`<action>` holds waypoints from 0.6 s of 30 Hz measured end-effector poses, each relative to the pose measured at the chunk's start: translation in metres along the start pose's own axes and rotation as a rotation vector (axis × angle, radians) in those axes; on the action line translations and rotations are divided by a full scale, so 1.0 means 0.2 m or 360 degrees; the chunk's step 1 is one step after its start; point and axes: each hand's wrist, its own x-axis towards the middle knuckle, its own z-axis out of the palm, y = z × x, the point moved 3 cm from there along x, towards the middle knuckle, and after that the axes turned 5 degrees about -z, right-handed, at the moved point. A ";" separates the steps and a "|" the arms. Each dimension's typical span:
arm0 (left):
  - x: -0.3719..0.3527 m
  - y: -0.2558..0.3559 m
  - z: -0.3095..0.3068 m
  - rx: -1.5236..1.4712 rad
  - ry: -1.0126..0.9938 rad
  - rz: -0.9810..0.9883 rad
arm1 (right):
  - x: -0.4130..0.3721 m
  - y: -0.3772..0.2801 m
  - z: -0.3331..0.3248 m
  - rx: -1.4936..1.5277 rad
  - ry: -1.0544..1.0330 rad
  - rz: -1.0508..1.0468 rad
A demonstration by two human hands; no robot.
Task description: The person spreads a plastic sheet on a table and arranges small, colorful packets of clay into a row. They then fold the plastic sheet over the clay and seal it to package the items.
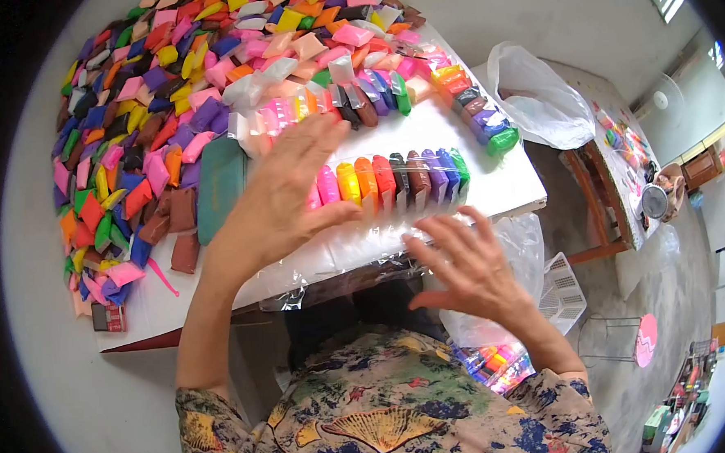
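A row of small coloured packets (383, 180), running from pink through yellow, orange, red, black and brown to purple, blue and green, lies on the white tabletop (475, 184) before me. Clear plastic film (356, 268) stretches along the row's near side. My left hand (291, 185) is at the row's pink end, fingers stretched and thumb apart, hiding part of it. Near the blue and green end hovers my right hand (467, 262), fingers spread, slightly blurred. Neither hand holds anything. Just left of my left hand stands a dark green box (222, 185).
Loose coloured packets (140, 123) pile across the left and back. More rows stand behind (364, 102) and at the right edge (478, 110). A clear plastic bag (540, 94) hangs at the table's right corner. Below sit a white basket (563, 290) and bagged packets (497, 363).
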 end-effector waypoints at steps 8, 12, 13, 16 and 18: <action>-0.06 0.09 0.13 -0.0133 -0.0060 0.0115 | 0.01 0.01 0.12 -0.0081 0.0152 -0.0156; -0.08 0.10 0.13 -0.0117 -0.0086 0.0040 | 0.10 0.03 0.05 -0.0083 0.0175 -0.0124; -0.09 0.10 0.13 -0.0154 -0.0099 0.0045 | 0.12 0.03 0.04 -0.0087 0.0182 -0.0106; -0.10 0.08 0.12 -0.0221 -0.0144 0.0047 | 0.17 0.07 0.01 0.0000 0.0189 -0.0009; -0.11 0.09 0.09 -0.0204 -0.0175 0.0030 | 0.20 0.10 -0.01 0.0035 0.0180 -0.0005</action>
